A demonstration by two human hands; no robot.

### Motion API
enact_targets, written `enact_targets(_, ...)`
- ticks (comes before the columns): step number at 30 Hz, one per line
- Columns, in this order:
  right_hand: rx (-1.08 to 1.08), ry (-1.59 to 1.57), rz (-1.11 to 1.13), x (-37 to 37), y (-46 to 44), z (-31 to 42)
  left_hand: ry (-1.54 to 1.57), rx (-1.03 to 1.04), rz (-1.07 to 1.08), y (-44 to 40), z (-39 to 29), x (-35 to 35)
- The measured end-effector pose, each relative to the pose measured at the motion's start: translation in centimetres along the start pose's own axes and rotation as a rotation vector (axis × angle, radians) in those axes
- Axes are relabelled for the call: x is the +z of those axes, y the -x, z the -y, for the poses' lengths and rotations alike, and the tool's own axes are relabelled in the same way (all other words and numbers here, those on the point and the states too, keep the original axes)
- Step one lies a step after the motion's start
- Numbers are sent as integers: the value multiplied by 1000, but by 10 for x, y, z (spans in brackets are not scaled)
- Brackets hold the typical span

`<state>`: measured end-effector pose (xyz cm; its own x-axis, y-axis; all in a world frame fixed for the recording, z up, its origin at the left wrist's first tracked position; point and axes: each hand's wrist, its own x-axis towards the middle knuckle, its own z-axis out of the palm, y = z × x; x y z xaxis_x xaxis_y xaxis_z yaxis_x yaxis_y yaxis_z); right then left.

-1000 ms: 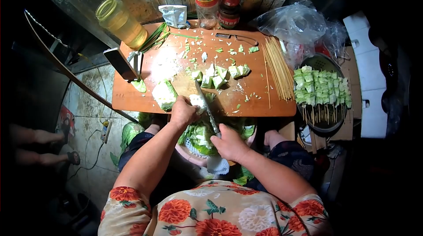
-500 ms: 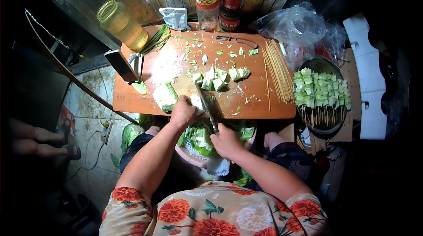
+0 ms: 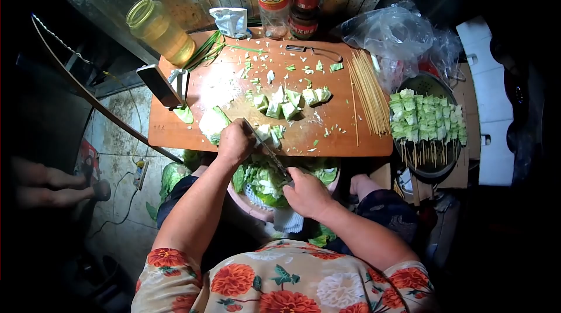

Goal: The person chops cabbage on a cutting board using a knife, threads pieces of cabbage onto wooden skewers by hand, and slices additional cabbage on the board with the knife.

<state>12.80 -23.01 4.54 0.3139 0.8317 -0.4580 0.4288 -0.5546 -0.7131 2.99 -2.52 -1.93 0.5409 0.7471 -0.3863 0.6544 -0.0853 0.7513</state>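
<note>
My right hand [image 3: 308, 192] is wrapped round the handle of a knife [image 3: 267, 150], whose blade slants up and left across the board's front edge. Beside the blade tip, my left hand [image 3: 235, 142] grips a chunk of pale green cabbage [image 3: 214, 123], its fingertips partly hidden. Just right of the blade lie freshly cut cabbage pieces [image 3: 270, 133]. A pile of larger cabbage pieces [image 3: 286, 104] sits farther back on the wooden cutting board [image 3: 327, 143]. Under the board's front edge, a basin [image 3: 263, 215] holds cabbage leaves.
Loose bamboo skewers [image 3: 369, 94] lie on the board's right side. Skewered cabbage [image 3: 426, 117] rests on a dark tray farther right. A phone [image 3: 159, 86], a yellowish jar [image 3: 160, 32], a bottle [image 3: 273, 3] and red-lidded jars [image 3: 308, 0] stand around the back. Another person's legs [image 3: 55, 181] are at left.
My left hand has shifted left with the cabbage chunk. The knife blade has swung left towards it, and cut pieces now show to the blade's right.
</note>
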Motion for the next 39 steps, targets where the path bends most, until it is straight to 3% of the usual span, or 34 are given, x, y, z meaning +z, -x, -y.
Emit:
enact_targets(8, 103, 1, 134, -15, -5, 13, -51, 62, -64, -1, 7, 0)
enact_targets(16, 62, 111, 121, -1, -29, 1, -28, 94, -74, -7, 15, 7)
enact_targets(22, 46, 73, 45, 10, -31, -8, -209, 135, -80, 9, -10, -4)
enact_targets(27, -12, -42, -33, 3, -20, -3, -473, 56, 41, 8, -11, -4)
enact_targets(36, -199, -180, -258, -5, -10, 11, -257, 36, -67, 2, -11, 7)
enact_targets(39, -218, -239, -304, -9, -6, 16, -146, 37, 12, 0, -21, 13)
